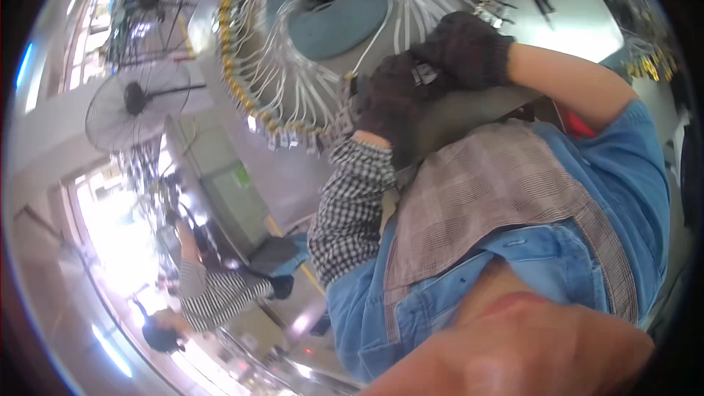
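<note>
Round wire-hung table [242, 0], small tagged part [424, 73] between both gloved hands' fingers [411, 92].

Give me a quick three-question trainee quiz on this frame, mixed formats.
1. True or false: the left hand and the right hand both wear dark gloves.
2. The cables fanned around the round rack are: A) white with gold-coloured ends, B) red with black ends, C) green with no ends.
3. Fill in: the standing fan is on the picture's ____ side.

Key: 1 true; 2 A; 3 left.
</note>
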`<state>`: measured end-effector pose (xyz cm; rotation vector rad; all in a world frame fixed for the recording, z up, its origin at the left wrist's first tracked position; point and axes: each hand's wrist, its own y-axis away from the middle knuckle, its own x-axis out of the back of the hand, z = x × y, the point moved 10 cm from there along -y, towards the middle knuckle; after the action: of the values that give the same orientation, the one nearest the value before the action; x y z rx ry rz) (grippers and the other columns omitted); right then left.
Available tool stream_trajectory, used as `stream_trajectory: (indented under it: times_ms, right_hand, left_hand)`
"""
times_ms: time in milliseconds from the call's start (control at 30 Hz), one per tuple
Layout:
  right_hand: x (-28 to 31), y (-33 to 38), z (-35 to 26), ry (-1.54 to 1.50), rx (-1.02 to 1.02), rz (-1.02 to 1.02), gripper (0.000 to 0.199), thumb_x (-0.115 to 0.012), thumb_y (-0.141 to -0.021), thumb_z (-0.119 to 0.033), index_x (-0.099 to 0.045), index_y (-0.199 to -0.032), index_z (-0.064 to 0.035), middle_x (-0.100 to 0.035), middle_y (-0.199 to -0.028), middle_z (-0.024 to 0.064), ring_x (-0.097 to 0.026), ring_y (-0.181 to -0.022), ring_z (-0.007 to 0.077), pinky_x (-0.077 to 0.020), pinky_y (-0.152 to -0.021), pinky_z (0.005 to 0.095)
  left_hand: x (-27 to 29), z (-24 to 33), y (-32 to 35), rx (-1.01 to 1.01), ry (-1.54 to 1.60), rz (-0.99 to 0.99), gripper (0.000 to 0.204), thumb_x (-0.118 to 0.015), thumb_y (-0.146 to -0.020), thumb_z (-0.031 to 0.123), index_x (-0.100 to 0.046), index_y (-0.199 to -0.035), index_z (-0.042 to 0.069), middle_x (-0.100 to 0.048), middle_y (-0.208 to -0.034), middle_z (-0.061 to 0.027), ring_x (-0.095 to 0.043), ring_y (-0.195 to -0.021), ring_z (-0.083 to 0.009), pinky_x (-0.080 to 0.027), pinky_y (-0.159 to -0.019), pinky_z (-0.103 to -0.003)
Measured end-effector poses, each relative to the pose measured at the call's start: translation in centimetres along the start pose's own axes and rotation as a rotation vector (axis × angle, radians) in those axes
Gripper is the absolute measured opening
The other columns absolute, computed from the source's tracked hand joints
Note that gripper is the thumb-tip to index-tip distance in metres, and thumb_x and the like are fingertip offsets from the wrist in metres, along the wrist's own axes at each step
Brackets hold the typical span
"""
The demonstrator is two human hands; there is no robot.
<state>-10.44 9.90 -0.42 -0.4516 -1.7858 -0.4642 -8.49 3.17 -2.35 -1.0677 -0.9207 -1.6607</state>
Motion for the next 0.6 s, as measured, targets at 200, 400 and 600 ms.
stream_trajectory:
  times_ms: [200, 400, 600]
  right_hand:
    - [0.6, 1.5, 0.4, -0.055, 0.008, 0.199, 0.087, -0.076, -0.056, -0.035, -0.041, -0.131, -0.0058, -0.051, -0.126, 0.0132, -0.047, -0.119, 0.0246, -0.0239, -0.11, 0.0363]
    - [2.4, 0.4, -0.8, -0.255, -0.274, 0.22, 0.08, -0.073, -0.065, -0.031, -0.039, -0.132, -0.0062, -0.049, -0.129, 0.0143, -0.045, -0.119, 0.0337, -0.036, -0.102, 0.0414]
    - [-0.8, -9.6, -6.3, -0.152, -0.127, 0.274, 0.053, -0.06, -0.079, -0.031, -0.047, -0.126, -0.0096, -0.057, -0.117, 0.0144, -0.057, -0.103, 0.0314, -0.0455, -0.087, 0.0407]
  left_hand:
    - [7.1, -0.5, 5.4, -0.216, -0.062, 0.368, 0.081, -0.073, -0.065, 0.045, -0.043, -0.125, -0.001, -0.052, -0.115, -0.0167, -0.048, -0.108, -0.0387, -0.041, -0.093, -0.043]
    - [8.3, -5.9, 9.5, -0.093, -0.121, 0.362, 0.084, -0.08, -0.063, 0.038, -0.041, -0.126, -0.001, -0.049, -0.116, -0.0177, -0.053, -0.104, -0.0318, -0.044, -0.09, -0.041]
    - [3.7, -6.8, 7.6, 0.068, -0.185, 0.422, 0.086, -0.066, -0.067, 0.05, -0.036, -0.128, -0.003, -0.053, -0.111, -0.0167, -0.05, -0.104, -0.0324, -0.028, -0.1, -0.053]
